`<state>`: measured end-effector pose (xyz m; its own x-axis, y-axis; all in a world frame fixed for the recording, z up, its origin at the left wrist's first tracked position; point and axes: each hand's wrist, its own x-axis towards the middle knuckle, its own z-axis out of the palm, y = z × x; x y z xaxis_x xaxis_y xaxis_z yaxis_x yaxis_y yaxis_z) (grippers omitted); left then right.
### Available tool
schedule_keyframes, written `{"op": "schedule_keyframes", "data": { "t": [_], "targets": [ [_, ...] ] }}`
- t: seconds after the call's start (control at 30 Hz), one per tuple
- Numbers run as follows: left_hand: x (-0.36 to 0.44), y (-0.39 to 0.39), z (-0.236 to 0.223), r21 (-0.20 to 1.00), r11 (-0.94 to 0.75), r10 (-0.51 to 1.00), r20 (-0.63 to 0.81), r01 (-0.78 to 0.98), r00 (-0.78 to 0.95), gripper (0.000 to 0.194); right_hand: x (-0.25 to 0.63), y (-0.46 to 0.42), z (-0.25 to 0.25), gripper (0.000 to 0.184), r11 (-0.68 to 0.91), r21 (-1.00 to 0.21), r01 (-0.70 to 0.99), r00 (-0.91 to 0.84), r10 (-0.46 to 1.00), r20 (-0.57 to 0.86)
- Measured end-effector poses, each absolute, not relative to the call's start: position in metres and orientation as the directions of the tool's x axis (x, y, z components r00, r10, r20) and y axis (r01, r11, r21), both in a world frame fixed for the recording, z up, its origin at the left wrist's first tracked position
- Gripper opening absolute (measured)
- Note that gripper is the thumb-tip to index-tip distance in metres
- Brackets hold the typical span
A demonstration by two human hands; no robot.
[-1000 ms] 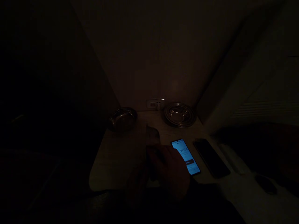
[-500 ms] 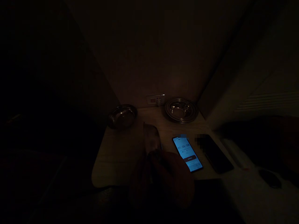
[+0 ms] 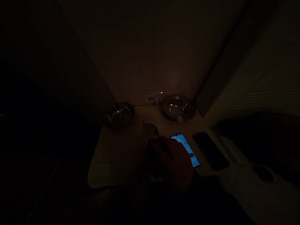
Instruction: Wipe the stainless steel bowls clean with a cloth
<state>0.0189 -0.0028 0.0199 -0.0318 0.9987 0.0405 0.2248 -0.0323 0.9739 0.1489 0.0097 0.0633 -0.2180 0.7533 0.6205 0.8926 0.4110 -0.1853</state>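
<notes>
The scene is very dark. A shiny metal bowl [image 3: 150, 128], turned on its side, is held over the near part of the small wooden table [image 3: 117, 150]. My left hand [image 3: 140, 175], barely visible in shadow, grips the bowl from the left and below. My right hand [image 3: 177, 162] is curled against the bowl's near right side, its fingers bent around something dark that I cannot make out. It covers part of a lit phone [image 3: 194, 160] showing a timer.
Another metal bowl [image 3: 119, 115] sits at the table's back left. Stacked metal dishes [image 3: 179, 109] stand at the back right, near a wall socket [image 3: 150, 98] with a plug. A dark phone [image 3: 212, 151] lies at the right; a small black object [image 3: 262, 173] lies beyond it.
My right hand has moved up and forward over the bowl, hiding more of it and part of the lit phone. The whole view has shifted slightly.
</notes>
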Motion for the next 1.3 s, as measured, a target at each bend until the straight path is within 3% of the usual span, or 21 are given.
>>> {"op": "schedule_keyframes", "data": {
  "t": [0.6,1.3],
  "targets": [
    [0.011,-0.003,0.002,0.965,0.047,0.998,-0.036,0.259,-0.045,0.042,0.144,0.009,0.063,0.026,0.417,-0.160,0.895,-0.240,0.751,0.615],
    [0.014,0.002,0.020,0.978,-0.048,0.999,0.051,0.201,-0.011,0.036,0.144,0.009,0.066,0.027,0.383,-0.162,0.910,-0.218,0.771,0.598]
  ]
}}
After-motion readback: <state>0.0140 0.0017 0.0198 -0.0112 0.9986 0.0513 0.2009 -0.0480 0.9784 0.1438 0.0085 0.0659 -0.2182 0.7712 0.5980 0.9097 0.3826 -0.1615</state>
